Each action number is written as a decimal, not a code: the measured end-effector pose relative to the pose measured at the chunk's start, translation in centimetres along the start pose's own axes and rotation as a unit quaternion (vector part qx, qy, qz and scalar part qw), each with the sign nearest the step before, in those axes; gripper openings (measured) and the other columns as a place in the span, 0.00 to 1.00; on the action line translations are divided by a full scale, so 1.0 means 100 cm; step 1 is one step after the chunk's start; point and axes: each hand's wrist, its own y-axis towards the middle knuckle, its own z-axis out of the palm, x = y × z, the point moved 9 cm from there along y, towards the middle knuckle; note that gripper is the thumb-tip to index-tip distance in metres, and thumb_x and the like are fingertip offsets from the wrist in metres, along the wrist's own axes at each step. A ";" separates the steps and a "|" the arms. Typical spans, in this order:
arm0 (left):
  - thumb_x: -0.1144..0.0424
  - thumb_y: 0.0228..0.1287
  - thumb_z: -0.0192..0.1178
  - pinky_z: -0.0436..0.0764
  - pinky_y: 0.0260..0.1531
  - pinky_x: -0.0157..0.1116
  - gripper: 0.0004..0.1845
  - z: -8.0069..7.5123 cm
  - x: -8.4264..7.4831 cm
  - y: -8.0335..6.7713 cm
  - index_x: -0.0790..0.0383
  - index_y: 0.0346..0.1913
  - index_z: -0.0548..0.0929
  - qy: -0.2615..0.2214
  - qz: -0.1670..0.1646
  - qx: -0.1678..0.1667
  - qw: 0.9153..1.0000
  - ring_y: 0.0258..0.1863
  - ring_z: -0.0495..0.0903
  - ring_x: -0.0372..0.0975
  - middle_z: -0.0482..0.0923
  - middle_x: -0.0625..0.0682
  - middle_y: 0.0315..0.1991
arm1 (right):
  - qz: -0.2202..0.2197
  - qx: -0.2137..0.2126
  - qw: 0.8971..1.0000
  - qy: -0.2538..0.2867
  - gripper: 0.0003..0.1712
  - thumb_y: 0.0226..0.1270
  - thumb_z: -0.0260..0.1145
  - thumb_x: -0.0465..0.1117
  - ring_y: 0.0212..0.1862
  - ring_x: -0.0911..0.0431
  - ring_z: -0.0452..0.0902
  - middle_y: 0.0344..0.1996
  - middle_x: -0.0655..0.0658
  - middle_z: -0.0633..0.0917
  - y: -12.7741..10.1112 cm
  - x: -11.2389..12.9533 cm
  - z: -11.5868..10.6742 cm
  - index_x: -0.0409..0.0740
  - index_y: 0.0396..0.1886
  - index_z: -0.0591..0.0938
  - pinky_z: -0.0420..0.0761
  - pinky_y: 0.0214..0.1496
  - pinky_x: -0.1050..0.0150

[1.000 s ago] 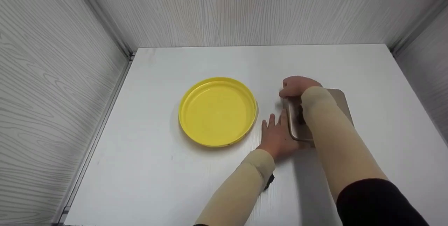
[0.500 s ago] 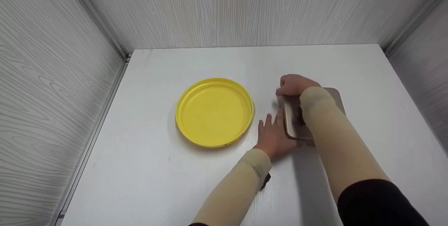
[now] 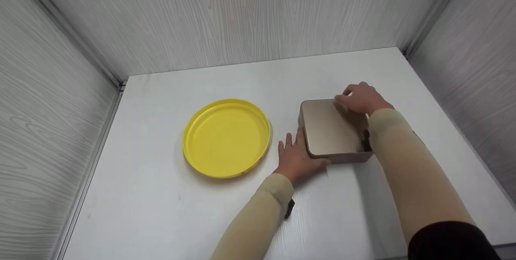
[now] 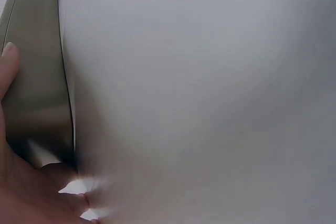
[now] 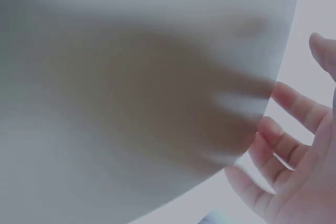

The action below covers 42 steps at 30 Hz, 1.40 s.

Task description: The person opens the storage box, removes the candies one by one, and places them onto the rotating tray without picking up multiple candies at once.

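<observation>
Two things sit on the white table: one tin and one plate. The tin is a flat, square-ish metal box with rounded corners and a matte champagne-gold finish, lid on, lying right of center. The plate is round, glossy yellow plastic with a low raised rim, just left of the tin and not touching it. The table surface looks smooth with a faint grain, and the walls around it are pale grey with a wood-grain pattern.

Both hands are on the tin. The left hand lies flat on the table with straight, slightly spread fingers, its thumb side pressed against the tin's near-left edge; the left wrist view shows a fingertip lying along the tin's brushed side wall. The right hand rests over the far-right corner of the lid, fingers bent down onto the top and far edge. The right wrist view is mostly blur, showing only loosely spread fingers. Both forearms are in beige sleeves.
</observation>
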 end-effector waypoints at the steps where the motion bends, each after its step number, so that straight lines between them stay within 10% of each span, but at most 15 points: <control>1: 0.23 0.48 0.63 0.43 0.75 0.54 0.70 0.000 0.002 0.000 0.59 0.82 0.40 0.000 -0.002 -0.003 1.000 0.79 0.45 0.51 0.52 0.58 0.80 | -0.001 -0.003 1.000 0.008 0.38 0.73 0.53 0.63 0.63 0.35 0.63 0.67 0.27 0.64 -0.001 -0.006 0.002 0.37 0.66 0.74 0.67 0.63 0.35; 27: 0.25 0.48 0.66 0.42 0.74 0.55 0.69 -0.004 -0.004 0.004 0.59 0.82 0.41 -0.047 0.013 0.001 0.999 0.79 0.45 0.53 0.54 0.57 0.79 | 0.024 -0.015 0.996 0.081 0.40 0.74 0.53 0.49 0.69 0.34 0.64 0.69 0.26 0.67 -0.028 -0.041 0.005 0.29 0.76 0.58 0.63 0.70 0.39; 35: 0.34 0.65 0.57 0.65 0.69 0.45 0.49 -0.033 0.005 0.010 0.56 0.80 0.54 -0.116 0.031 0.019 0.993 0.71 0.66 0.45 0.67 0.53 0.73 | 0.034 -0.019 0.992 0.117 0.42 0.75 0.51 0.50 0.70 0.35 0.63 0.70 0.27 0.66 -0.045 -0.039 0.027 0.31 0.79 0.52 0.62 0.71 0.39; 42: 0.43 0.71 0.53 0.73 0.61 0.45 0.35 -0.053 0.007 0.020 0.65 0.71 0.69 -0.041 0.006 0.001 0.999 0.61 0.76 0.45 0.77 0.56 0.62 | 0.018 -0.089 0.990 0.112 0.39 0.74 0.51 0.46 0.65 0.37 0.67 0.66 0.26 0.68 -0.054 -0.028 0.031 0.28 0.77 0.55 0.63 0.71 0.41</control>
